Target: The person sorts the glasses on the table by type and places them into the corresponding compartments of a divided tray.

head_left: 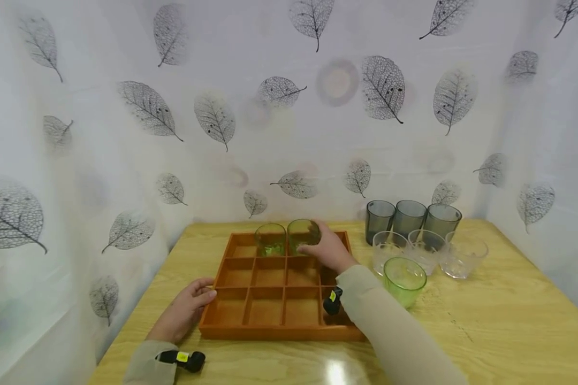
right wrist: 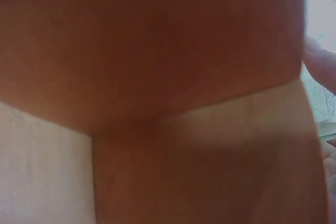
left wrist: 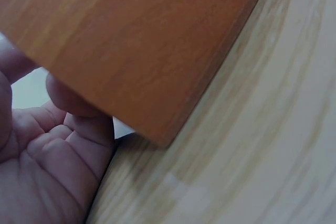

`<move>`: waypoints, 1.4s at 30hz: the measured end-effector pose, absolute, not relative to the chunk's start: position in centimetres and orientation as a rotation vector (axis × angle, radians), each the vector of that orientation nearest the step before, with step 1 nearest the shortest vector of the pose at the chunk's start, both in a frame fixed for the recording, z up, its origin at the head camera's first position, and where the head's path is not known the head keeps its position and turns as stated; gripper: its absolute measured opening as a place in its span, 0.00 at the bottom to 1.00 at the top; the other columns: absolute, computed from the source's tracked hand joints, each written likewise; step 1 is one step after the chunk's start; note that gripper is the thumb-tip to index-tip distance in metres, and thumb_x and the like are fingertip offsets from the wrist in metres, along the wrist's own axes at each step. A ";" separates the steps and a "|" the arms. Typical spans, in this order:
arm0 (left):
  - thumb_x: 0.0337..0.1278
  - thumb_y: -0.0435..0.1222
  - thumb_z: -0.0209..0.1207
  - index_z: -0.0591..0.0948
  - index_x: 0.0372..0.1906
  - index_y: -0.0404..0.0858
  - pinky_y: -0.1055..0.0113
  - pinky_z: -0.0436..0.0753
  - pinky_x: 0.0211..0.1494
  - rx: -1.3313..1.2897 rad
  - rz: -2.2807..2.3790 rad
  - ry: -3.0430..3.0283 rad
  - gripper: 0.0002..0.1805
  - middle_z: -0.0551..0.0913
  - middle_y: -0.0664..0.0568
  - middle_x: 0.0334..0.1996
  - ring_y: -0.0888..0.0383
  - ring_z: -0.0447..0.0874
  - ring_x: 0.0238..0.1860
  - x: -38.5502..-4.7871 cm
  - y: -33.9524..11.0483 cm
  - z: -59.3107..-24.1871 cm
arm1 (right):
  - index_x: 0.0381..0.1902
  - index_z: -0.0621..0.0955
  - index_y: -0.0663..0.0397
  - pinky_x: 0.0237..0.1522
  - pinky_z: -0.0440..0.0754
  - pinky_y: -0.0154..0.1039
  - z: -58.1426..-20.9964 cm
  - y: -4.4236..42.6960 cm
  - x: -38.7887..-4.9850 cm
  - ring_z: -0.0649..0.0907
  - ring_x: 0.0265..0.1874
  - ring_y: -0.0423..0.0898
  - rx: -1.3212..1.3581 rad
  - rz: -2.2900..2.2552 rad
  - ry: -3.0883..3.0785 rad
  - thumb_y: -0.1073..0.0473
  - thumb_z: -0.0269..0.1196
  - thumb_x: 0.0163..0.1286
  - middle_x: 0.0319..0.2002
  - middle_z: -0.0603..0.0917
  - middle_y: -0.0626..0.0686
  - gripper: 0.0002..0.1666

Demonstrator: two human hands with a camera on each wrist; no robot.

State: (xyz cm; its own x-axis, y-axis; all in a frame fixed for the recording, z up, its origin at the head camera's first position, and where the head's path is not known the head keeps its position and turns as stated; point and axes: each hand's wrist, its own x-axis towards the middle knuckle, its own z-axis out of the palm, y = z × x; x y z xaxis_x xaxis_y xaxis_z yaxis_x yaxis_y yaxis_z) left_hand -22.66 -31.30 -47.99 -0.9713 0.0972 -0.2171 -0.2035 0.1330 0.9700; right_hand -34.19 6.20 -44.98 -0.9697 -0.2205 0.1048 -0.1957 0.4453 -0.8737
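Though one of three, green glass (head_left: 301, 234) in right hand's (head_left: 329, 247) grip, one tray (head_left: 279, 333) in left hand's (head_left: 187, 309).

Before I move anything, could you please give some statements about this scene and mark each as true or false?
1. The right hand holds a green glass. True.
2. The left hand holds a clear glass. False: it touches the left side of the wooden tray.
3. Three dark gray glasses stand behind the clear glasses. True.
4. The green glass outside the tray is behind the dark gray glasses. False: it stands in front of the clear glasses.
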 end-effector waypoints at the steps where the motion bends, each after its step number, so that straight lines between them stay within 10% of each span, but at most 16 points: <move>1: 0.74 0.36 0.56 0.61 0.71 0.28 0.68 0.76 0.50 -0.096 1.925 2.184 0.30 0.72 0.45 0.49 0.55 0.72 0.48 -22.7 -31.3 -48.0 | 0.79 0.58 0.50 0.66 0.68 0.58 -45.0 6.2 -34.2 0.70 0.69 0.57 -0.389 -1.592 2.657 0.46 0.77 0.58 0.71 0.70 0.55 0.58; 42: 0.75 0.35 0.56 0.61 0.71 0.28 0.70 0.75 0.51 -0.104 1.934 2.179 0.29 0.73 0.48 0.48 0.56 0.71 0.48 -22.6 -31.4 -47.9 | 0.81 0.54 0.51 0.67 0.66 0.59 -44.7 6.1 -33.5 0.66 0.71 0.60 -0.356 -1.444 2.739 0.44 0.74 0.62 0.75 0.64 0.56 0.60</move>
State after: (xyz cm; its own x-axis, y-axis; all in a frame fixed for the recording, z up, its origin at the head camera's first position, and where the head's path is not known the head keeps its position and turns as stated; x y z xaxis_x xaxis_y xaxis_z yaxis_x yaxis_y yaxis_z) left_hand -22.57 -31.36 -47.89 -0.9721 0.0961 -0.2140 -0.2011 0.1284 0.9711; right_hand -33.53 6.10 -44.71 -0.9736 -0.2122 0.0842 -0.1894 0.5447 -0.8169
